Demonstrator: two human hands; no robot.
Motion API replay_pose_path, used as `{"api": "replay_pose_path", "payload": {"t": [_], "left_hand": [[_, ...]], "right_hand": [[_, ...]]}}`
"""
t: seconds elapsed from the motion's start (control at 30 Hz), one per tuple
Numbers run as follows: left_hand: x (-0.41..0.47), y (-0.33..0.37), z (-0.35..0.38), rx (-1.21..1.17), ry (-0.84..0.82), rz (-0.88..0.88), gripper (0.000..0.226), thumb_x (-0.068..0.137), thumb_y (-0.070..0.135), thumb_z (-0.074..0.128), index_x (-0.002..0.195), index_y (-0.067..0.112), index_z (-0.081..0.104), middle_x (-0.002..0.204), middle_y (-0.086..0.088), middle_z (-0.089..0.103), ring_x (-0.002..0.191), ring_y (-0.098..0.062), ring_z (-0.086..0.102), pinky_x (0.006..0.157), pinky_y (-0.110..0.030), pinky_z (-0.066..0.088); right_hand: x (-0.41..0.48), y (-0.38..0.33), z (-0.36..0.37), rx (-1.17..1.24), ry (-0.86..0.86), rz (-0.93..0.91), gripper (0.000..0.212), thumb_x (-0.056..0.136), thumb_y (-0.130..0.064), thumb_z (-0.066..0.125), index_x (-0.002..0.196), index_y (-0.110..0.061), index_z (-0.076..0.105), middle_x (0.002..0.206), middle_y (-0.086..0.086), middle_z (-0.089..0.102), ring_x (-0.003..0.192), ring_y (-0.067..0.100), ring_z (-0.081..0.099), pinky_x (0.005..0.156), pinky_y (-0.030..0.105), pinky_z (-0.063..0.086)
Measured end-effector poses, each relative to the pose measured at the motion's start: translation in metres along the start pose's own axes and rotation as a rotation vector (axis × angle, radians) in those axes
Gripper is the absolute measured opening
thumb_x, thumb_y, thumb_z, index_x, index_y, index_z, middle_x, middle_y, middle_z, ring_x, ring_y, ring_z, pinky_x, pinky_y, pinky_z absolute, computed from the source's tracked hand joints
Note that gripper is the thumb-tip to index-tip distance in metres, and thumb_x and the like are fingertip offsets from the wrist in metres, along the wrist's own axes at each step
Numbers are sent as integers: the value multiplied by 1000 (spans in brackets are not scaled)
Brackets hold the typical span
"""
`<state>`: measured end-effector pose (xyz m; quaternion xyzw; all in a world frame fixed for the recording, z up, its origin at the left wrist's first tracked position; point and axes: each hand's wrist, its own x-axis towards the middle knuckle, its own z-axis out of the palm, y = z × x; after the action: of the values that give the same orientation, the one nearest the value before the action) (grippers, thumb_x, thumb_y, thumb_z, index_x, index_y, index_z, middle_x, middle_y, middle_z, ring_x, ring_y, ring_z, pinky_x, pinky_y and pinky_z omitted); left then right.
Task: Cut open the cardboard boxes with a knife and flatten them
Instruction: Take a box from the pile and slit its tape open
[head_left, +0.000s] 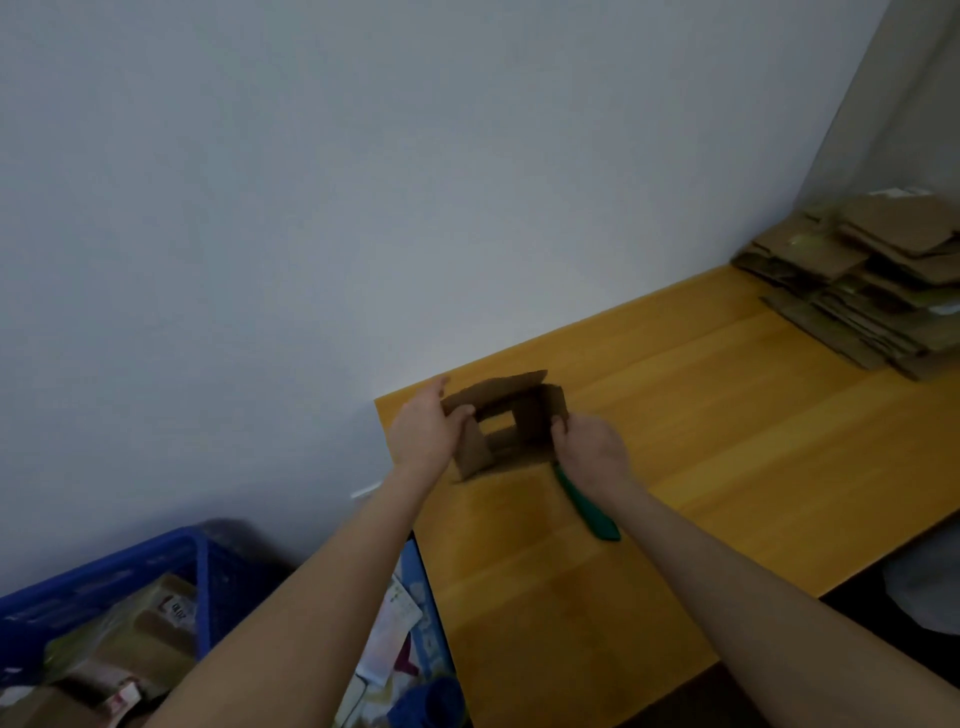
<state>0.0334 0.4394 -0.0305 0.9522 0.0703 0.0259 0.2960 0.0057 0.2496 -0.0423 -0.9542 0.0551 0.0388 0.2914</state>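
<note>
Down at eight o'clock from the box, a blue plastic crate (104, 582) sits on the floor against the wall, with taped parcels (150, 618) piled inside. On the near left corner of the wooden table (727, 415), a small cardboard box (511, 421) stands open, its flaps up. At its nine o'clock side the left hand (423, 431) grasps the left wall, thumb hooked inside. At three o'clock the right hand (592, 449) pinches the right wall, fingers curled over its edge. A green-handled knife (587, 506) lies on the table under that wrist, its handle pointing to five o'clock and its blade end hidden. Far off at two o'clock, a stack of flattened cardboard (872, 280) rests in the table's back corner.
</note>
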Motion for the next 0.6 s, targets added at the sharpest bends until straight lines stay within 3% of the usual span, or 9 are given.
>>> {"api": "replay_pose_path", "payload": {"t": [0.07,0.13,0.2,0.27,0.37,0.43,0.5,0.57,0.6], "left_hand": [[-3,-7,11,-322,-32,-201,83,83,45,71,149,15,31,138,-7,53,126,-29,51,94,-42,48],[-10,-7,23,-553,-117,-316,91,72,56,76,143,14,38,131,-7,57,121,-31,55,88,-40,52],[-8,-4,31,-536,-144,-303,86,62,65,77,129,18,50,116,-1,64,108,-27,62,77,-37,56],[-1,0,35,-440,-98,-298,77,64,56,80,126,20,49,111,-1,64,100,-27,63,75,-43,58],[-1,11,28,-303,-138,-213,56,76,33,77,123,16,51,110,-5,64,96,-26,63,75,-40,58],[-3,18,26,-344,-271,-123,45,86,23,68,126,19,48,114,-4,59,101,-25,60,78,-35,54],[-4,21,24,-445,-411,-51,44,94,16,56,136,23,44,121,-3,53,107,-26,56,85,-38,54],[-1,21,23,-482,-446,3,43,98,12,46,138,26,47,120,-4,53,108,-26,54,92,-46,52],[1,21,22,-486,-429,12,35,98,12,43,130,24,54,114,-5,56,105,-26,54,94,-49,51]], "right_hand": [[-3,0,-1,37,70,-15,33,104,-28,35,80,-15,53,77,3,58,57,8,47,47,20,31],[-5,0,-2,72,93,-51,27,103,-26,37,84,-17,52,77,1,57,59,6,47,48,18,30],[-8,4,-3,105,88,-86,22,103,-25,39,84,-19,49,74,-2,54,58,4,45,49,16,28],[-10,13,-3,179,79,-94,24,103,-24,40,80,-21,49,72,-4,52,59,6,47,49,16,30],[-11,33,-1,349,80,-56,22,102,-23,42,86,-18,55,80,3,61,73,19,62,58,28,53],[-11,45,-4,525,92,27,17,102,-21,44,98,-13,59,92,7,63,86,23,65,66,29,59],[-11,54,-9,703,98,134,19,102,-18,45,110,-8,58,99,6,60,97,27,63,63,23,57],[-11,63,-15,880,88,281,27,102,-19,46,121,-2,54,100,5,57,98,26,61,69,26,56],[-10,68,-19,997,49,359,32,102,-23,46,124,-1,52,104,8,58,96,25,61,73,31,56]]}}
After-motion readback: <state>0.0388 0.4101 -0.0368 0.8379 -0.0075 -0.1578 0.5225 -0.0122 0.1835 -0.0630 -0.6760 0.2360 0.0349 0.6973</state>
